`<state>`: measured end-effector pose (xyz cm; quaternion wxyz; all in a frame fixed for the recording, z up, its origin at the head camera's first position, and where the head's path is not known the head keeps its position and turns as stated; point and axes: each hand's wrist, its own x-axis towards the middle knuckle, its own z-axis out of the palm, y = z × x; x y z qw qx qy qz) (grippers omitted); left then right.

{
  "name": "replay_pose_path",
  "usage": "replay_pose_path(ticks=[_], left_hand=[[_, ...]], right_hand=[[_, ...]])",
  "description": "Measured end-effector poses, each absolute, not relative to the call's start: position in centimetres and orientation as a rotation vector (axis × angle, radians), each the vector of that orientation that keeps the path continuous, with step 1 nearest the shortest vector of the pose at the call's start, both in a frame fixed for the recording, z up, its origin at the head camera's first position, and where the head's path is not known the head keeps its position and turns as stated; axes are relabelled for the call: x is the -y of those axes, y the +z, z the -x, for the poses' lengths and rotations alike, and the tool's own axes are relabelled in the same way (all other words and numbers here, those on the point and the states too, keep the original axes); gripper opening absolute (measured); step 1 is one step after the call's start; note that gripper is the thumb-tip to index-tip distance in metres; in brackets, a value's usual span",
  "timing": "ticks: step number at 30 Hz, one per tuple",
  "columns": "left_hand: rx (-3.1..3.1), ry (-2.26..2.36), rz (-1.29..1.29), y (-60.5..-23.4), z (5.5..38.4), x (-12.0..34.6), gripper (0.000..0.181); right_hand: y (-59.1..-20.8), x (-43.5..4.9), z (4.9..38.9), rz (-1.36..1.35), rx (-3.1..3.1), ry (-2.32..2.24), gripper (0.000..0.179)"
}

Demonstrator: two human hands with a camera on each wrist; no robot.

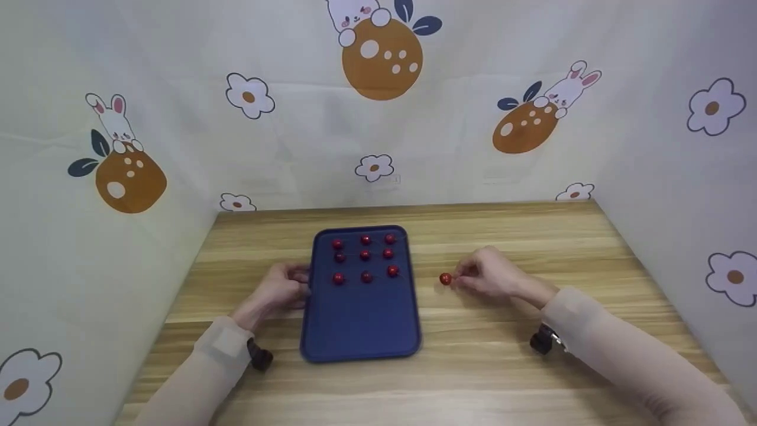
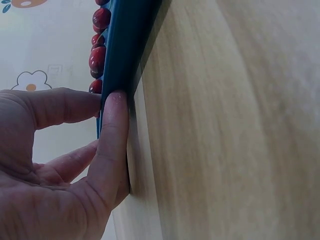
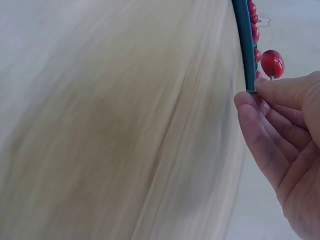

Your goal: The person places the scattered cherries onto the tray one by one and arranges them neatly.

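Note:
A blue rectangular tray point(image 1: 361, 322) lies on the table, with several red cherries point(image 1: 365, 254) set out in rows over its far half. At its left side, my left hand point(image 1: 278, 290) holds the tray's edge. The left wrist view shows the thumb point(image 2: 116, 115) against the outer wall and a finger point(image 2: 67, 106) at the rim. To the right of the tray, my right hand point(image 1: 488, 275) pinches a single cherry point(image 1: 445, 278) by its stem. That cherry point(image 3: 272, 64) stands out beyond the fingertips in the right wrist view.
Wood-grain tabletop point(image 1: 473, 367) surrounds the tray. A pale cloth wall point(image 1: 295, 154) printed with rabbits, oranges and flowers encloses the back and both sides. Each wrist carries a small black camera point(image 1: 543, 340).

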<state>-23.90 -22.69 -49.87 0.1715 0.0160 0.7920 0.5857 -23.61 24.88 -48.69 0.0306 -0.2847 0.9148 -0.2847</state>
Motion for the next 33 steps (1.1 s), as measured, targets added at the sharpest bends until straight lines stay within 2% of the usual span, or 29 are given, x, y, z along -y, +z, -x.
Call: replay_pose_path(ticks=[13, 26, 33], left_hand=[[-2.327, 1.606, -0.061, -49.9, 24.0, 22.7, 0.071], [-2.292, 1.604, 0.005, -49.8, 23.9, 22.9, 0.074], [-2.319, 1.572, -0.019, -49.7, 24.2, 22.7, 0.073]], right_hand=[[-47.9, -20.3, 23.9, 0.975, -2.832, -0.925, 0.006], [-47.4, -13.4, 23.6, 1.120, -2.782, -0.910, 0.005], [-47.6, -10.2, 23.2, 1.106, -2.744, -0.884, 0.007]])
